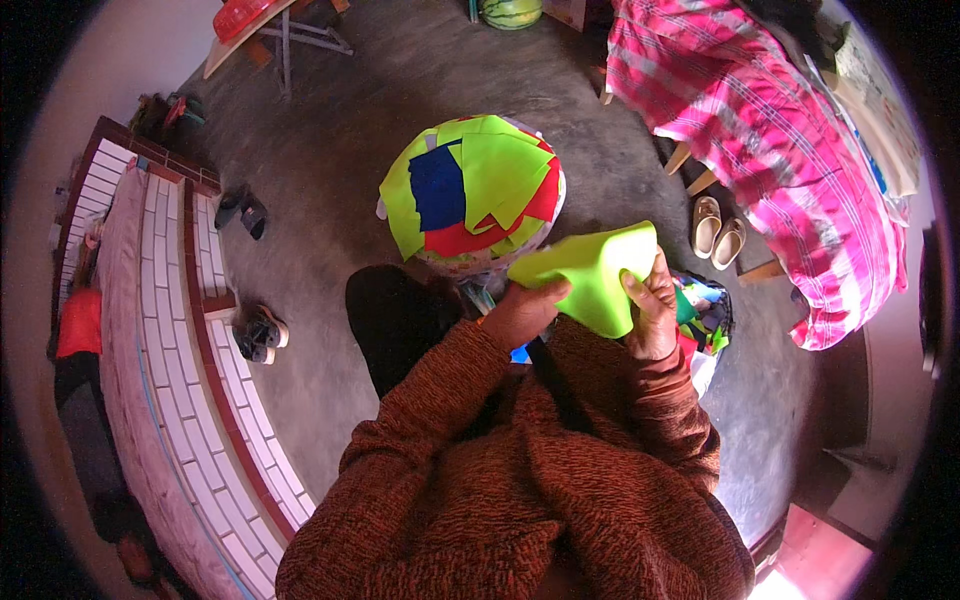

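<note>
Between my two hands a piece of bright yellow-green fabric [592, 272] is held up in front of my lap. My left hand [525, 310] pinches its left edge, the thumb lying on top. At the right edge my right hand [655, 308] grips the cloth, thumb on the near face and fingers behind it. Just beyond stands a round stool-like surface covered with fabric pieces: several yellow-green ones [492, 165], a dark blue piece [437, 188] and red pieces [470, 238]. Partly hidden by my right forearm is a bag of mixed coloured scraps [708, 312].
At right, a pink plaid cloth [740, 130] drapes over wooden-legged furniture, with beige clogs [718, 235] beside it. A white-brick platform [185, 330] runs along the left, with dark shoes [262, 335] near it. A watermelon [510, 12] and a folding table [245, 35] stand farther off.
</note>
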The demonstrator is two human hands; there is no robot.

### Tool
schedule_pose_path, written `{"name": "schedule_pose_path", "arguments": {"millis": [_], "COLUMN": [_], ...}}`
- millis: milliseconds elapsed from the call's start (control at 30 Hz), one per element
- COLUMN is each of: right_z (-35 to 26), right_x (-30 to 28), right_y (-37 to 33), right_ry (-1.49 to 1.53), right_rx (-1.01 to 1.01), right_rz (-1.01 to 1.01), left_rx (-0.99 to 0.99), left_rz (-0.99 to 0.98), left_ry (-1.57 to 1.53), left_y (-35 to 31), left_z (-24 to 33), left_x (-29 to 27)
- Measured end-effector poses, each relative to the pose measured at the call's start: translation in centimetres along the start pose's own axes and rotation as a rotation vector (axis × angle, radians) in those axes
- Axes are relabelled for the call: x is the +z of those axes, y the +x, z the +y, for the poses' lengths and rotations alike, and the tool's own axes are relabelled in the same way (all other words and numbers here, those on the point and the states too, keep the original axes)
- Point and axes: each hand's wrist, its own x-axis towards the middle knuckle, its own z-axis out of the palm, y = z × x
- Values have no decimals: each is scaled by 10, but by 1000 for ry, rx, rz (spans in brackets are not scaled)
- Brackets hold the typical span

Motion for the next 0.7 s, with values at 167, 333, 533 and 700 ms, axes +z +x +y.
{"name": "schedule_pose_path", "arguments": {"millis": [167,333,533,700], "right_z": [1,8,8,3], "right_x": [-26,-68,-80,-89], "right_y": [-1,-13,-16,-20], "right_ry": [-106,-209,-173,-164], "right_rx": [77,294,304,303], "right_rz": [21,75,157,180], "left_rx": [157,233,539,464], "left_rz": [262,431,377,676], "left_ry": [414,460,428,659], "left_y": [-1,12,51,50], "left_z": [56,123,204,198], "left_x": [22,16,-4,-80]}}
